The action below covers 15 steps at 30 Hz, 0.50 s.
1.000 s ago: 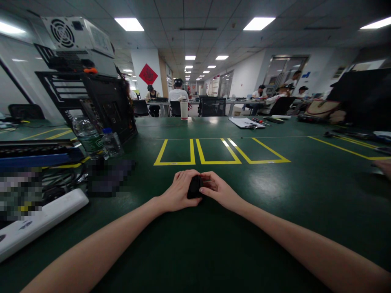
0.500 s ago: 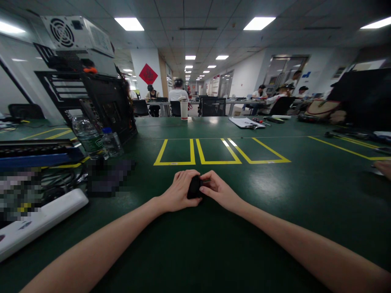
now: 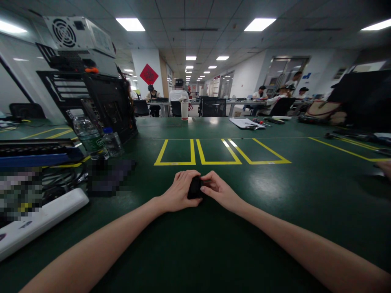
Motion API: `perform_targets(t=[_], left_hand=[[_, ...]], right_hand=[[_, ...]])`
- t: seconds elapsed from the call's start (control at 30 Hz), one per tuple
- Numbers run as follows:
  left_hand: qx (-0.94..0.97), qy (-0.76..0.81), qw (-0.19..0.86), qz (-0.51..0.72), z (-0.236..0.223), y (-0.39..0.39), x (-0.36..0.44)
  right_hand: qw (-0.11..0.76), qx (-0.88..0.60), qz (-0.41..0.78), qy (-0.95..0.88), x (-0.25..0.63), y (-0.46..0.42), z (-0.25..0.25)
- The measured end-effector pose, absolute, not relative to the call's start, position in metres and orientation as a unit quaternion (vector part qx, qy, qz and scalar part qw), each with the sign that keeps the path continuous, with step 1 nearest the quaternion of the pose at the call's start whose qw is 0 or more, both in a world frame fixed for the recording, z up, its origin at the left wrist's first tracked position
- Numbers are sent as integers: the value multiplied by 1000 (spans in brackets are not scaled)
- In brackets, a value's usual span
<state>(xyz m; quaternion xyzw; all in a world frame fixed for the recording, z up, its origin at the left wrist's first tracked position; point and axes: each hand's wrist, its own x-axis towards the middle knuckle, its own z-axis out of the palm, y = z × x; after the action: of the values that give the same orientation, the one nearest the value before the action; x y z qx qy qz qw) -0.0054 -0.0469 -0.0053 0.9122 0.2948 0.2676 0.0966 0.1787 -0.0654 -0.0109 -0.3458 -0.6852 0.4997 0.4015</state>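
A small black object [image 3: 194, 188], dark and box-like, is held low over the green table in front of me; its exact kind cannot be made out. My left hand [image 3: 181, 190] wraps it from the left, fingers over the far side and thumb along the near side. At its right edge, the thumb and curled fingers of my right hand [image 3: 217, 189] pinch it. Those fingertips partly hide that side of the object.
Yellow tape frames [image 3: 220, 162] mark the green table [image 3: 262, 228]. Leftward are a white power strip [image 3: 45, 221], bottles [image 3: 87, 134] and an open computer case [image 3: 108, 101]. A clipboard [image 3: 247, 123] and cup [image 3: 184, 110] stand farther back. Another person's hand [image 3: 385, 166] shows at the right edge.
Both of my hands and the black object stay practically still. At the right edge, the other person's hand has shifted slightly.
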Motion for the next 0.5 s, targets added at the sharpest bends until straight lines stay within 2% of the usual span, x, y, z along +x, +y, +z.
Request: perform_targets(t=[0.23, 0.5], left_hand=[[914, 290, 94, 269, -5, -47, -6], [913, 290, 89, 273, -6, -46, -5]], right_hand=[[381, -338, 520, -686, 180, -64, -10], [403, -314, 522, -683, 180, -62, -14]])
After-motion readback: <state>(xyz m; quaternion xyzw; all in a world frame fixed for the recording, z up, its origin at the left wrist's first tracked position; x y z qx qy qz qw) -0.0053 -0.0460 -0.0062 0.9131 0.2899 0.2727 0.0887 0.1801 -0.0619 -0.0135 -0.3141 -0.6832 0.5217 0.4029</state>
